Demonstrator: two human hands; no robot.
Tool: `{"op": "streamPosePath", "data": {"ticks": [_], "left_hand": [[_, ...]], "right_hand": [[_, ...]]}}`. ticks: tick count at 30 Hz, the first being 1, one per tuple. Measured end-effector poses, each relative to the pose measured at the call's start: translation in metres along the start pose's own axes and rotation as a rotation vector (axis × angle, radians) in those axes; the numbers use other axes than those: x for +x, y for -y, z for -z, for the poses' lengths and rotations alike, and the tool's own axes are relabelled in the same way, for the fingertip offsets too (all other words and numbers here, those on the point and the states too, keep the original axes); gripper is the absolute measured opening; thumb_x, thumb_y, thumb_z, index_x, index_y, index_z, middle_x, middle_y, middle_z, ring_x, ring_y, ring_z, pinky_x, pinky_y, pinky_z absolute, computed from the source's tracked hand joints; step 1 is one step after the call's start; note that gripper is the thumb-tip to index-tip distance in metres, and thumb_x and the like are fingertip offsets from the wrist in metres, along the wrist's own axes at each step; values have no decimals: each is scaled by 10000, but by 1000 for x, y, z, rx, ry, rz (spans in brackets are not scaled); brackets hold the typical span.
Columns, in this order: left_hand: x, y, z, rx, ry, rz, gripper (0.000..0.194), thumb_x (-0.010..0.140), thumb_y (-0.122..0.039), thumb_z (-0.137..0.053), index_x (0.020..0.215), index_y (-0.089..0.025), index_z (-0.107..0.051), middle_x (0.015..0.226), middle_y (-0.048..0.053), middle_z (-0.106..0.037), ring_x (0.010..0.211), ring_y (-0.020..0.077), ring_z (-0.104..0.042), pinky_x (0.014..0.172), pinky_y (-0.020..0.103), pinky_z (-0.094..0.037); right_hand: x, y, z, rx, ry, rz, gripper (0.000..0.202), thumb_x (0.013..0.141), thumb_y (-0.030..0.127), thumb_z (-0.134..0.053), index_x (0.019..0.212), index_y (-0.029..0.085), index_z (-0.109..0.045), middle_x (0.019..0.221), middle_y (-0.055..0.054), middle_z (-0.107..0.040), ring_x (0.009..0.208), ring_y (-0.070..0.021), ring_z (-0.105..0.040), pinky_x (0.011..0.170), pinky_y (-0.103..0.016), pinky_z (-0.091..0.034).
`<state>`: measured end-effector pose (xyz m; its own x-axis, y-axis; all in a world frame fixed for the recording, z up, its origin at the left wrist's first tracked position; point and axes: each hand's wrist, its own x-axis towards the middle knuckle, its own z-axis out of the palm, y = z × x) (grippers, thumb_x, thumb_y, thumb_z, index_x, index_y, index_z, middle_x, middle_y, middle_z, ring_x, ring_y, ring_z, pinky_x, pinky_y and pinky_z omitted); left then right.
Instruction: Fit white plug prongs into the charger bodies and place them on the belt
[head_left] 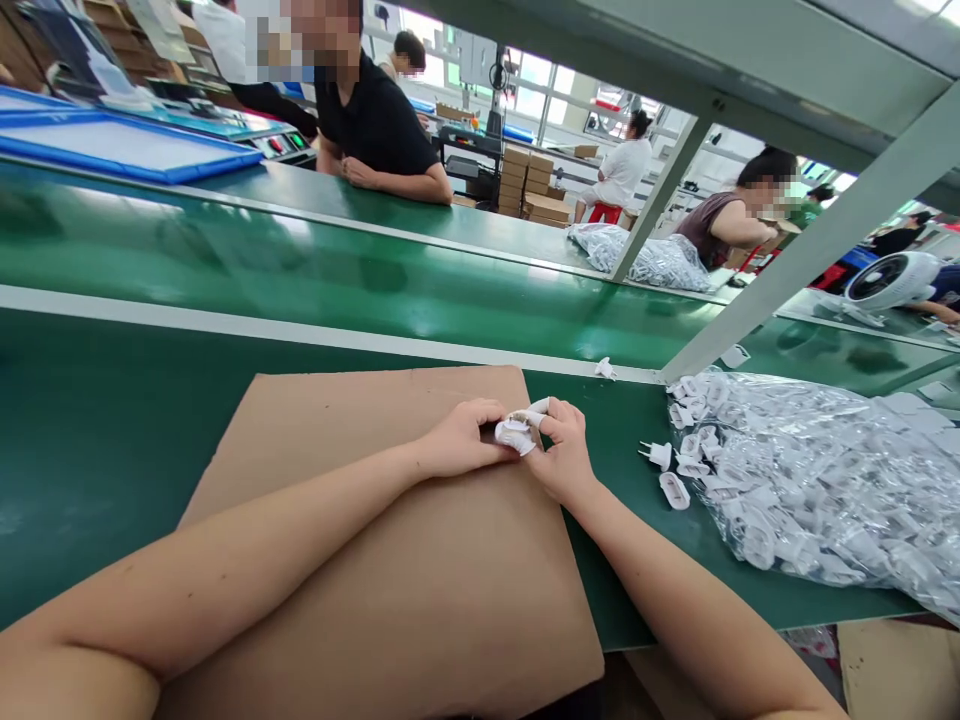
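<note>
Plug part (514, 437), probably, in both hands (459, 440) (564, 455).

green bench (112, 430); cardboard sheet (420, 580); bag of white parts (825, 490); loose parts (674, 491) beside bag

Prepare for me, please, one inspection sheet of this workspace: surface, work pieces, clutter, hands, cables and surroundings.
Surface: flat brown cardboard sheet on a green tabletop.
Work pieces: small white plastic piece, details unclear.
Clutter: clear plastic bag of white parts at right; loose white plastic parts beside it.
Hands: left hand and right hand both hold the small piece.
Cables: nothing seen near the hands.
Surroundings: person in black shirt across the bench; round white fan at right.
</note>
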<state>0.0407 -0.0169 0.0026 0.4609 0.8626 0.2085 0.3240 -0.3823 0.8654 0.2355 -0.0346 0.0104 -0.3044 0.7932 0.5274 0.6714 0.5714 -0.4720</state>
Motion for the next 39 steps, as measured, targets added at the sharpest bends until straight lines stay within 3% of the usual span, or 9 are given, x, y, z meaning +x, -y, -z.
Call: {"op": "streamPosePath", "data": {"ticks": [10,13,16,20,23,28,35,37,39], "left_hand": [[2,0,1,33,3,-33,240,813,-407,-764,873,-181,-709,849,27,-677,809,194,-621,727,298,-479],[2,-1,-3,23,-11,-34,253,790,-386,-799,881,-163,-722,867,27,-693,832,186,-633,764,281,-491],[13,6,-1,-28,-37,114,376,749,-449,-857,955,-151,-756,934,40,-726,864,194,-661,760,264,-500],[54,20,26,9,-240,242,383,776,-417,-850,1053,-162,-781,977,44,-760,894,203,-687,781,269,-515],[95,33,62,149,-475,395,354,785,-405,-849,1051,-178,-796,980,41,-774,867,196,-697,780,272,-524],[138,44,116,328,-687,532,310,868,-367,-776,1127,-198,-777,1134,85,-765,1016,223,-698,858,282,-510],[121,37,129,510,-604,743,362,848,-394,-762,1096,-131,-755,1214,155,-739,1162,315,-669,955,339,-504],[115,40,135,552,-537,770,547,840,-479,-744,1190,-61,-702,1262,193,-711,1189,345,-657,994,391,-508],[104,48,138,623,-495,801,956,801,-683,-695,1306,116,-545,1396,327,-579,1297,435,-571,1031,512,-493]], "right_hand": [[1,-6,-7,115,-67,31,154,915,350,-672,992,274,-781,890,-37,-651,912,-237,-609,955,-463,-425],[1,-15,-10,274,-58,-56,266,903,439,-667,1092,266,-741,995,-56,-679,976,-254,-634,914,-442,-483],[5,-33,-17,410,-33,-244,435,949,554,-543,1249,256,-643,1244,-97,-656,1146,-287,-636,966,-469,-503],[10,-46,-24,299,73,-326,495,909,634,-528,1205,249,-625,1274,-110,-630,1147,-316,-643,897,-473,-539],[10,-48,-27,174,134,-236,454,884,606,-553,1153,249,-631,1185,-106,-639,1053,-311,-664,803,-454,-555],[10,-49,-34,126,106,-48,371,921,508,-553,1151,229,-631,1087,-111,-642,1067,-316,-636,934,-512,-540],[5,-21,-23,87,196,-97,340,888,252,-638,1214,154,-651,1235,-158,-631,1153,-320,-581,1041,-509,-502],[6,-14,-21,78,217,-140,387,867,252,-691,1236,145,-652,1256,-154,-628,1174,-316,-574,1056,-498,-496],[6,-11,-20,74,236,-165,395,867,272,-717,1238,147,-661,1260,-142,-629,1183,-307,-573,1059,-476,-498]]}}
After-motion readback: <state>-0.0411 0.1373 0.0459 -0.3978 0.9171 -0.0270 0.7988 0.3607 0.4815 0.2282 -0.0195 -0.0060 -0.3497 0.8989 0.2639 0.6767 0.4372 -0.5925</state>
